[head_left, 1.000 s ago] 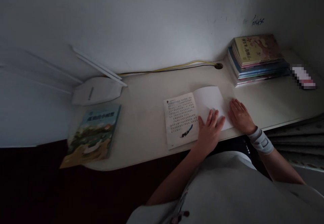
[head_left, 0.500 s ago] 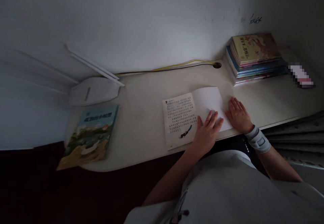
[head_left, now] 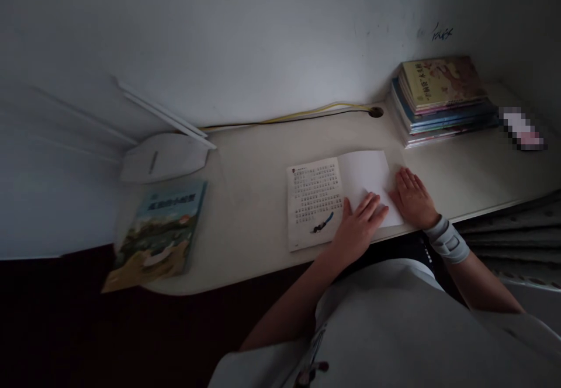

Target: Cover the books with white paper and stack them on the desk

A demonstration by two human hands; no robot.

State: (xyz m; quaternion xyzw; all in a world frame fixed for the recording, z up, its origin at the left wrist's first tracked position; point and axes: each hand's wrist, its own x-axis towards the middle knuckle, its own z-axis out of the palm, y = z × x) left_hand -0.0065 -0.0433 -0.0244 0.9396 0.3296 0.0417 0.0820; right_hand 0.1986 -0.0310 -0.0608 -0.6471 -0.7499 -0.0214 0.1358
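An open book (head_left: 313,201) lies on the desk in front of me, its left page printed with text and a small bird-like picture, its right page blank white. My left hand (head_left: 360,221) rests on the lower part of the blank page with its fingers spread. Just past the book's right edge, my right hand (head_left: 412,198) lies flat on the desk, fingers stretched forward and the thumb side close to the page. A grey wrist support (head_left: 447,242) wraps my right wrist. Neither hand grips anything.
A stack of books (head_left: 442,101) stands at the back right, beside a blurred-out phone-like object (head_left: 521,128). At the left lie a picture-covered book (head_left: 160,230), overhanging the desk's edge, and a white lamp-like base (head_left: 166,157). Cables (head_left: 284,117) run along the wall into a hole.
The open book has shifted and turned slightly to the right, lying a little straighter. My left hand has stayed on the blank page, and my right hand has hardly moved.
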